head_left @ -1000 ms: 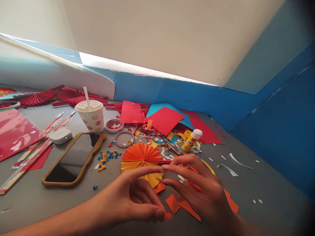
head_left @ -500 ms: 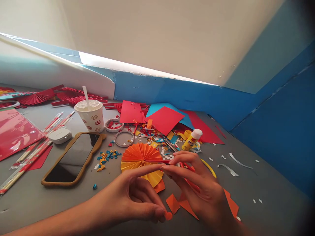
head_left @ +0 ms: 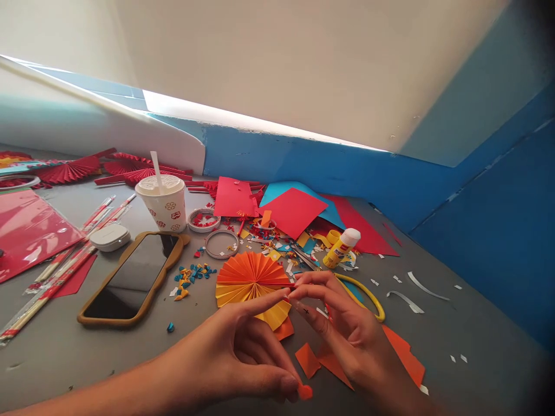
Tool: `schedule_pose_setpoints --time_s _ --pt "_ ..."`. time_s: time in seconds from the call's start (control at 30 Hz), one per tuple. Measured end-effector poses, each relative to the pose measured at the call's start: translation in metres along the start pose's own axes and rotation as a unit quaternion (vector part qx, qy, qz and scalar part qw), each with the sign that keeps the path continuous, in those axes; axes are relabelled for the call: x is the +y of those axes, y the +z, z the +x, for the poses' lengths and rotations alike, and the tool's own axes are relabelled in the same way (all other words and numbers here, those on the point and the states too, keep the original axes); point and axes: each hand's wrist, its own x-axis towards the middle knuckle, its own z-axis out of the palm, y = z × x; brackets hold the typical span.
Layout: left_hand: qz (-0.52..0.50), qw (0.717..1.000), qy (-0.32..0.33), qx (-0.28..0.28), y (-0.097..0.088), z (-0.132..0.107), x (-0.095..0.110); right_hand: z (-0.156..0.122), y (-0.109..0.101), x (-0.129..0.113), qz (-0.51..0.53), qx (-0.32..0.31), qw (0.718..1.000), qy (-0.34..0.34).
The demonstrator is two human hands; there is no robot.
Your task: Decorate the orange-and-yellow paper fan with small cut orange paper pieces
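My left hand pinches a small piece of orange paper between thumb and a bent finger. Its index finger stretches forward to meet the fingertips of my right hand. The right fingers are drawn together; whether a tiny thing sits between them is hidden. Just beyond the fingertips, a round pleated paper fan, orange on top and yellow below, lies on the table. A cut orange paper piece lies between the hands, with more orange paper to the right of my right hand.
A phone in a brown case, a lidded cup and a white case stand at left. Beyond the hands are a glue stick, a yellow ring, tape rolls, red sheets and scattered scraps. A blue wall rises behind.
My right fingers have shifted and drawn closer together at the left index fingertip, showing more of the yellow ring. The orange piece stays pinched, slightly lower. The whole view has shifted a little.
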Motion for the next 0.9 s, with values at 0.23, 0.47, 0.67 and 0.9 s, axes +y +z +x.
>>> schedule_pose_setpoints --time_s 0.23,0.47,0.67,0.9 --pt "-0.003 1.000 -0.009 -0.001 0.001 -0.001 -0.001 0.004 0.000 0.000 0.001 -0.016 1.000 0.011" --pt "-0.013 1.000 -0.003 0.013 -0.004 0.001 -0.006 0.002 -0.002 0.000 -0.012 -0.023 1.000 -0.002" --pt "-0.005 0.999 0.011 0.047 -0.006 0.002 0.006 0.003 -0.006 -0.004 -0.001 -0.018 1.000 0.004" --pt "0.017 0.989 0.041 0.139 -0.011 0.008 0.010 0.010 -0.019 -0.023 0.107 -0.159 0.972 0.135"
